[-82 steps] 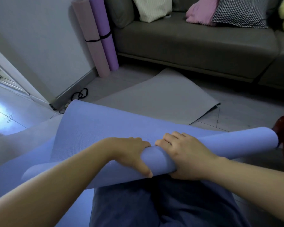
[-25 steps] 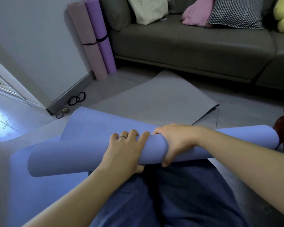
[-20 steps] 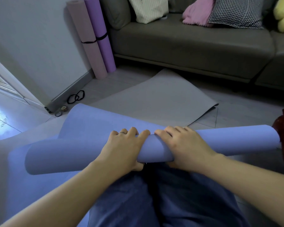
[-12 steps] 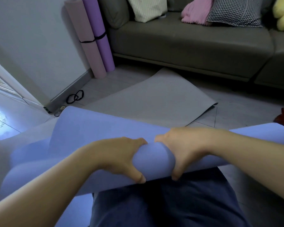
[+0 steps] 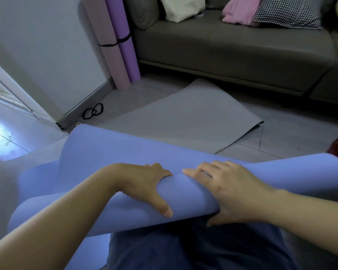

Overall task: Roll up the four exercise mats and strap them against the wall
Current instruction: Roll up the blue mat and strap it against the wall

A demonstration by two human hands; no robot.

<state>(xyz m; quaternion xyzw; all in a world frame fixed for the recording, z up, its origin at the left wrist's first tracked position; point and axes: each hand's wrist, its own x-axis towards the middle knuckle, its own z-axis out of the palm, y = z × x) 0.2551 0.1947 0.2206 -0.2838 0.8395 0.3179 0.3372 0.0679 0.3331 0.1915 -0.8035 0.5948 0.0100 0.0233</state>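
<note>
The left hand [image 5: 144, 184] and right hand [image 5: 234, 191] are clasping the part-rolled blue exercise mat [image 5: 293, 174] lying across the lap, fingers curling over it, thumbs underneath, and ideally should be winding tightly, keeping both ends level.

Right hand [image 5: 236, 191] flatter atop the blue mat [image 5: 185, 193] than before.

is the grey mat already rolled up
No, the grey mat lies spread flat in front of the sofa, while the left hand and right hand grip the part-rolled blue mat.
</note>
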